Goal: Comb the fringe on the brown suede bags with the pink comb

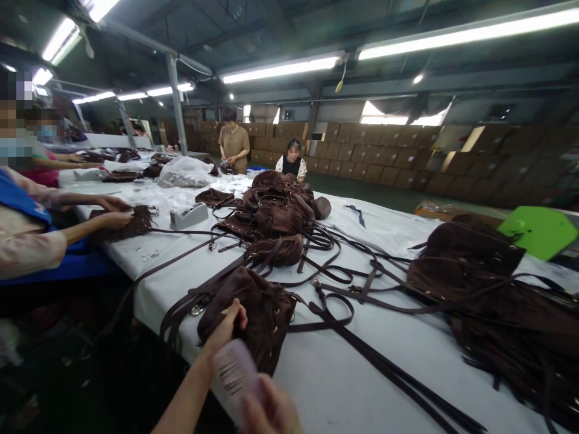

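One brown bag (266, 310) lies at the desk's (316, 392) near edge. The left hand (228, 325), arm stretched forward, has its fingers curled onto the bag. The blurred right hand (269, 413) pinches one barcode tag (233, 371).

A bag (253, 313) lies at the near edge of the table (362, 374), with my left hand (228, 325) on its near side. Just before it, my right hand (271, 413) holds a tag (235, 374). Behind the bag, straps (335, 289) trail back to a pile (275, 211) mid-table. A second pile (497, 301) sits to the right. A dispenser (189, 215) stands left of the middle pile. Further left, a co-worker's hands (113, 211) rest on another bag (136, 223). Boxes (384, 163) are stacked behind the table.
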Demonstrator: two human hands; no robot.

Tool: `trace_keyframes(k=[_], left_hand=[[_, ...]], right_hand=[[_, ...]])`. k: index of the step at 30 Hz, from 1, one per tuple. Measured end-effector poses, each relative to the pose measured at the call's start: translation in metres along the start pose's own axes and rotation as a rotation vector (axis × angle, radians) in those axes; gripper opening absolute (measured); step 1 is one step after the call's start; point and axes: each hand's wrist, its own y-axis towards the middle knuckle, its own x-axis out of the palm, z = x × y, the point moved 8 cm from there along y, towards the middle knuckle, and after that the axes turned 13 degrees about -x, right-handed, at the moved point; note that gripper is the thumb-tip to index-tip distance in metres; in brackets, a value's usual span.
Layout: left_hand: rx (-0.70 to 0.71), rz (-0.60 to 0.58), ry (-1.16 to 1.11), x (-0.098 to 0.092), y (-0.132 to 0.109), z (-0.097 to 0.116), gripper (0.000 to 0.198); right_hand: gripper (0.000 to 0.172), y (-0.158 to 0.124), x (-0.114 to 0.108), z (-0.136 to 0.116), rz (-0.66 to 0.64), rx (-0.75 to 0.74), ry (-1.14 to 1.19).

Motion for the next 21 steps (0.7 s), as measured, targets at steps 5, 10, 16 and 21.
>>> trace_keyframes(k=[5, 10, 16, 21], left_hand=[[0.076, 0.308, -0.082, -0.097, -0.052, 0.005, 0.044], [0.467, 0.755, 0.679, -0.105, -0.129, 0.021, 0.046], [0.297, 0.384, 1.181, -0.012, -0.12, -0.023, 0.048], [0.116, 0.252, 1.111, 0.002, -0.111, -0.038, 0.033]], right_hand=[[0.063, -0.008, -0.074, 0.003, 0.359, 0.246, 0.165], [0.068, -0.019, -0.041, 0.017, 0.189, 0.425, 0.252], [0.069, -0.01, -0.007, 0.028, 0.16, 0.386, 0.267], [0.069, -0.017, -0.013, 0.024, 0.139, 0.394, 0.251]])
